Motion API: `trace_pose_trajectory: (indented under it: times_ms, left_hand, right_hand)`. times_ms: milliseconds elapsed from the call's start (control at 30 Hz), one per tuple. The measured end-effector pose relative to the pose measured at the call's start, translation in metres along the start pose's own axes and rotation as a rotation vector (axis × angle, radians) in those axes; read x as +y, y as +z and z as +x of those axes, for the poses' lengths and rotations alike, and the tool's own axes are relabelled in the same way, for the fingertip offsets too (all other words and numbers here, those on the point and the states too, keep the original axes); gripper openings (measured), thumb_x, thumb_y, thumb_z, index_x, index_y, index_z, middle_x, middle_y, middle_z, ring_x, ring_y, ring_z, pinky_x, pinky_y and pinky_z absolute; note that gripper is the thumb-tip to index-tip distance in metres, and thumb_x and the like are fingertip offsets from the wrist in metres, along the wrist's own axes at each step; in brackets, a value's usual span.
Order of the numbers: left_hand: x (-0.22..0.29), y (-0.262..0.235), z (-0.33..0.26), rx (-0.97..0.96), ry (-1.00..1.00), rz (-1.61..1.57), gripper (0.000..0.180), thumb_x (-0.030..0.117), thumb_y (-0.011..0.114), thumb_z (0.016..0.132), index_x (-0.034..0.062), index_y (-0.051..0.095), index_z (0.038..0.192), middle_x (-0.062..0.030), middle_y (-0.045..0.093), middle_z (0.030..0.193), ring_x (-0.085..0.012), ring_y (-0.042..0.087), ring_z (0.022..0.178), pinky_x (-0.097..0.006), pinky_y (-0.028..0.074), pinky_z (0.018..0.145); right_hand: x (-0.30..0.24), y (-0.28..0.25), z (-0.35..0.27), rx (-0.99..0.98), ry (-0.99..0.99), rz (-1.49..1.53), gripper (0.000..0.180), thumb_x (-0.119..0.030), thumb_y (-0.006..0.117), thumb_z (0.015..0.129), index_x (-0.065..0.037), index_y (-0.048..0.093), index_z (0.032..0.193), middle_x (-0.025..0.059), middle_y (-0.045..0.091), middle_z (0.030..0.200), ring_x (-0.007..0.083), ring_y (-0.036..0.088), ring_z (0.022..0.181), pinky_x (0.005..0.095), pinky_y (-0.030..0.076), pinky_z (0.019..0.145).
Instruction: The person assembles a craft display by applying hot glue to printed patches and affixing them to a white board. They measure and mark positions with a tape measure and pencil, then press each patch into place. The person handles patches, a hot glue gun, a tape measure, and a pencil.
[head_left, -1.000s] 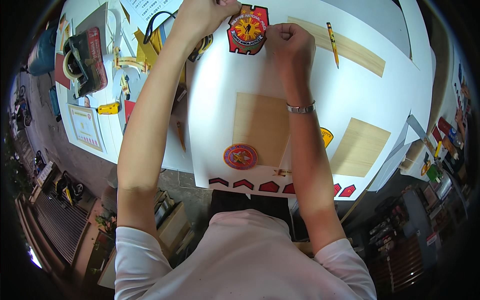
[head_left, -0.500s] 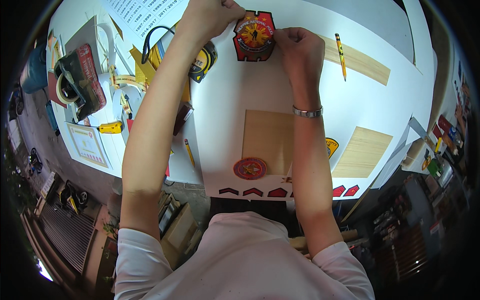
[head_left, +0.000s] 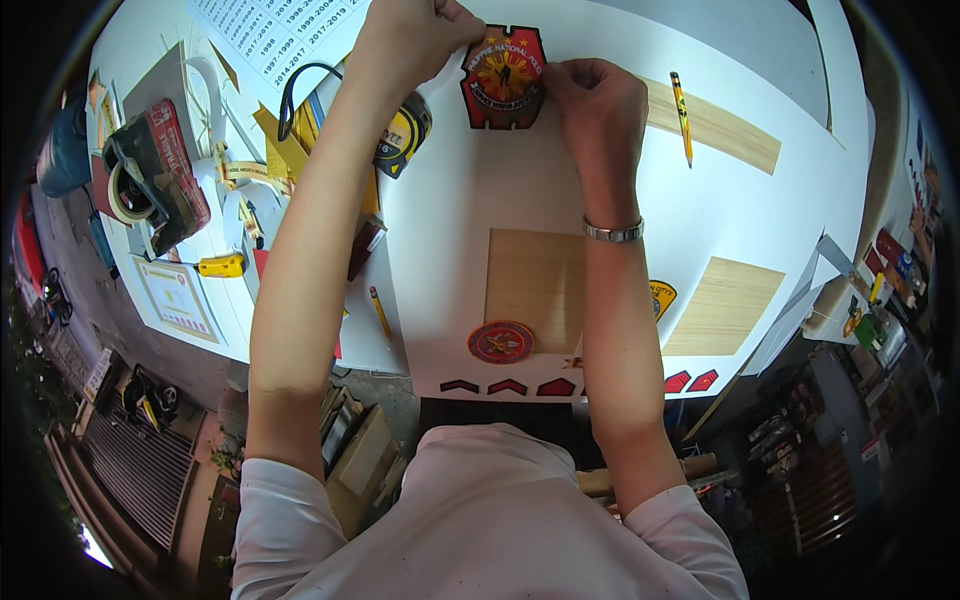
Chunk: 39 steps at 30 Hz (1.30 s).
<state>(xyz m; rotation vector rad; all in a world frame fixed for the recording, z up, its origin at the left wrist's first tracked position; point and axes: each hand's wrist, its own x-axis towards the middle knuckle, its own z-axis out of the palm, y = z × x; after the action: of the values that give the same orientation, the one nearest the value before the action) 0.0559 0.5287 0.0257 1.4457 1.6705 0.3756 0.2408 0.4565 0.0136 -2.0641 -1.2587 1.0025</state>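
both hands pinch the red-and-black emblem cutout near the white board's far edge, left hand closed on its upper-left corner, right hand closed on its right edge.

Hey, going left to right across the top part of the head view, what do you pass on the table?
Tape roll → tape measure → left hand → red badge → right hand → pencil
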Motion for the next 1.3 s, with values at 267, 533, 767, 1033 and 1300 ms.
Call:
trace_pose_trajectory:
  times_ms: [267, 533, 767, 1033, 1300]
  left_hand:
    - [-0.016, 0.003, 0.002, 0.016, 0.048, 0.098, 0.026, 0.027, 0.079, 0.087, 0.0011, 0.08, 0.093, -0.0031, 0.069, 0.074, -0.0097, 0.06, 0.066, -0.026, 0.05, 0.064]
    - [-0.008, 0.006, -0.019, 0.064, -0.029, 0.005, 0.026, 0.023, 0.085, 0.086, 0.0002, 0.081, 0.097, -0.0049, 0.072, 0.079, -0.0097, 0.062, 0.068, -0.027, 0.052, 0.066]
    - [0.001, 0.006, -0.02, 0.07, -0.074, 0.038, 0.028, 0.027, 0.086, 0.086, 0.0002, 0.081, 0.092, -0.0049, 0.074, 0.076, -0.0088, 0.065, 0.066, -0.027, 0.052, 0.062]
    - [0.001, 0.006, -0.018, 0.074, -0.088, 0.013, 0.028, 0.028, 0.086, 0.086, 0.0005, 0.08, 0.089, -0.0035, 0.073, 0.073, -0.008, 0.062, 0.063, -0.027, 0.051, 0.06]
    - [0.0, 0.007, -0.019, 0.093, -0.049, 0.007, 0.028, 0.027, 0.087, 0.085, 0.0, 0.079, 0.09, -0.0045, 0.073, 0.075, -0.0082, 0.062, 0.063, -0.027, 0.051, 0.061]
  right_hand:
    - [-0.005, -0.001, -0.003, 0.012, 0.005, -0.03, 0.029, -0.026, 0.077, 0.089, 0.004, 0.078, 0.091, 0.011, 0.077, 0.08, 0.0181, 0.068, 0.067, 0.0328, 0.053, 0.067]
    - [-0.007, -0.002, -0.005, 0.007, 0.014, 0.005, 0.029, -0.024, 0.077, 0.089, 0.004, 0.078, 0.094, 0.0112, 0.077, 0.08, 0.018, 0.068, 0.067, 0.0326, 0.053, 0.068]
    - [-0.007, -0.001, -0.004, -0.03, 0.106, 0.07, 0.029, -0.024, 0.077, 0.087, 0.004, 0.077, 0.089, 0.0149, 0.076, 0.077, 0.0269, 0.072, 0.067, 0.0372, 0.055, 0.068]
    - [-0.002, 0.003, -0.003, 0.008, 0.054, 0.039, 0.028, -0.025, 0.077, 0.087, 0.003, 0.077, 0.088, 0.0145, 0.076, 0.077, 0.0277, 0.073, 0.069, 0.038, 0.055, 0.068]
    - [-0.004, 0.004, -0.006, 0.033, 0.034, -0.02, 0.026, -0.025, 0.078, 0.088, 0.0, 0.077, 0.09, 0.0122, 0.076, 0.077, 0.0265, 0.072, 0.067, 0.0387, 0.055, 0.067]
